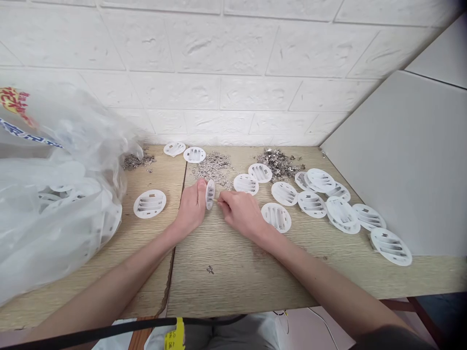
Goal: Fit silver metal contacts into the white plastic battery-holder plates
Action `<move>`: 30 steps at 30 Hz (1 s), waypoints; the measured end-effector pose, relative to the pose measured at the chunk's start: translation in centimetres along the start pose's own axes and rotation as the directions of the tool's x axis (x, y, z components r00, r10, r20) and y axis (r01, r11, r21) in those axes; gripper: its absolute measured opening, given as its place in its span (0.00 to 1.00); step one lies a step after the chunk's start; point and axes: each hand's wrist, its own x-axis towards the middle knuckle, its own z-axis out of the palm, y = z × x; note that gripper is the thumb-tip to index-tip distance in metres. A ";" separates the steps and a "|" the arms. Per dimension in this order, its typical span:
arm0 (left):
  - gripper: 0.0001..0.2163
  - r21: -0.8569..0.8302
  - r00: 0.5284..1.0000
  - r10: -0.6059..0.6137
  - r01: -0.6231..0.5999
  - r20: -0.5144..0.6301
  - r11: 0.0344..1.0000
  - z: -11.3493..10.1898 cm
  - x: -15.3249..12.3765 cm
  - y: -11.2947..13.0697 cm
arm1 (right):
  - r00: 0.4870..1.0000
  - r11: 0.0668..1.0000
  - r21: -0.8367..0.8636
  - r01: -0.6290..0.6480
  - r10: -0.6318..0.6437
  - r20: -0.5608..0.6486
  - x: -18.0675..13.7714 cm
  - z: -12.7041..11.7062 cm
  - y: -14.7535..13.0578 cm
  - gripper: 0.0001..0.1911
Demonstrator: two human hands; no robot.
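Fingers of the left hand (192,203) are gripping a white disc (210,194) near-upright between the hands; those of the right hand (241,211) are pinching a slim piece (215,200) at its face. Fitting is apparently under way, next requiring steady alignment. Another disc (276,217) is crowding the right wrist (263,233); toward the front edge (292,305), tabletop (233,287) is lying mostly bare.

Head view, one: wide, from above the near edge of the wooden tabletop (226,253), facing forward and down. Range: close; left hand (191,203) and right hand (241,210) near mid-frame. Coverage: near edge to back edge, then white brick-patterned wall (222,46).
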 end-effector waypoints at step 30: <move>0.19 -0.040 0.998 0.056 -0.055 0.025 0.998 0.5 -0.3 -0.3 | 0.996 0.996 0.094 -0.002 0.010 -0.085 -0.9 0.5 1.0 0.10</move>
